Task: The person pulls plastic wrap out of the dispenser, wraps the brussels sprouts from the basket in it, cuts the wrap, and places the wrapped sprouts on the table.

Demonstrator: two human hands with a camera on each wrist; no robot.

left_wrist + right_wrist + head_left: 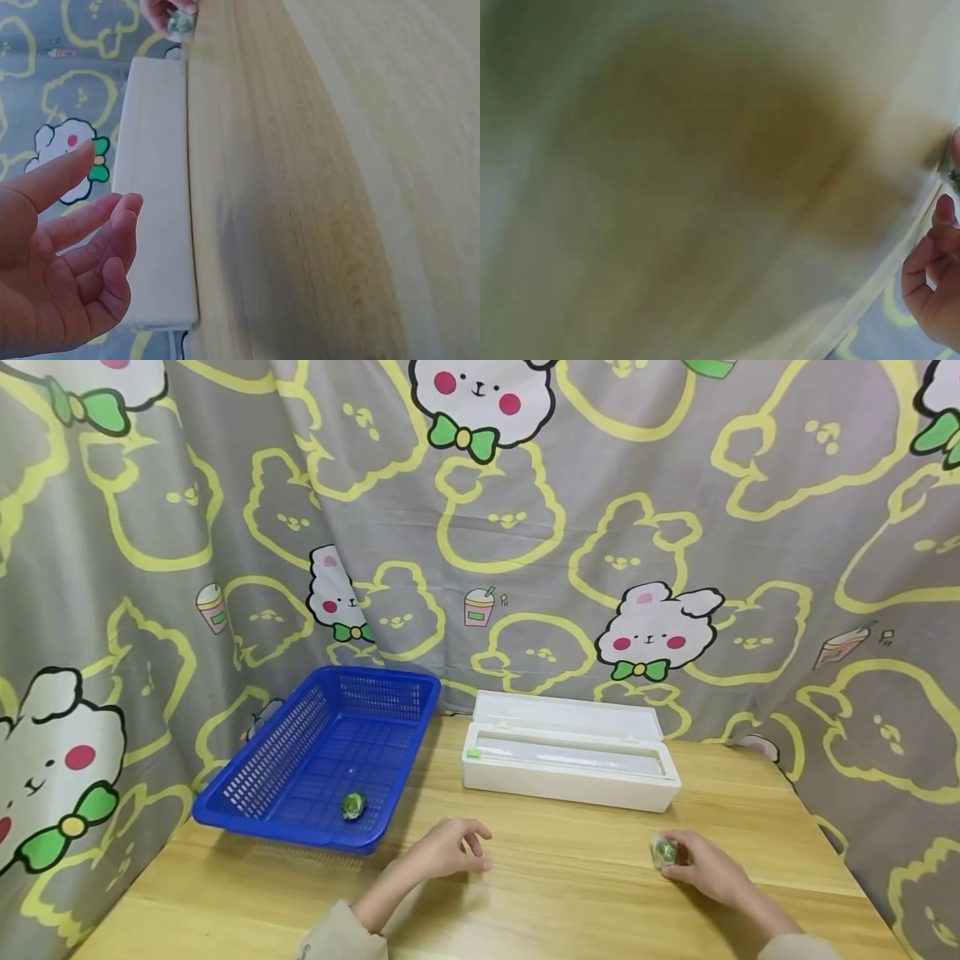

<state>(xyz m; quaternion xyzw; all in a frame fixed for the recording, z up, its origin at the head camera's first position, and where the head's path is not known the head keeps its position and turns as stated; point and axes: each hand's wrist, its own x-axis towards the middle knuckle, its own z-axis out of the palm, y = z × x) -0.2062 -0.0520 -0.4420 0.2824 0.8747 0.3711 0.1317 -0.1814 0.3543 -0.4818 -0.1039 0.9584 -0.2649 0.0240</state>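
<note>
My right hand (705,864) pinches a small round green bundle (664,852) in shiny clear wrap, at the right side of the wooden table. Only a sliver of this green bundle (955,178) shows at the edge of the right wrist view, between thumb and fingers. My left hand (442,850) hovers over the table with loosely bent fingers and holds nothing. Behind it, in the left wrist view, the long white box (154,195) lies past the fingertips. A second green bundle (353,806) sits in the near end of the blue basket (416,760).
The white box (570,787) stands at the back middle, its lid (566,714) raised and a green slider (473,753) at its left end. The blue basket occupies the table's left side. A patterned curtain (525,568) hangs behind the wooden table (555,902).
</note>
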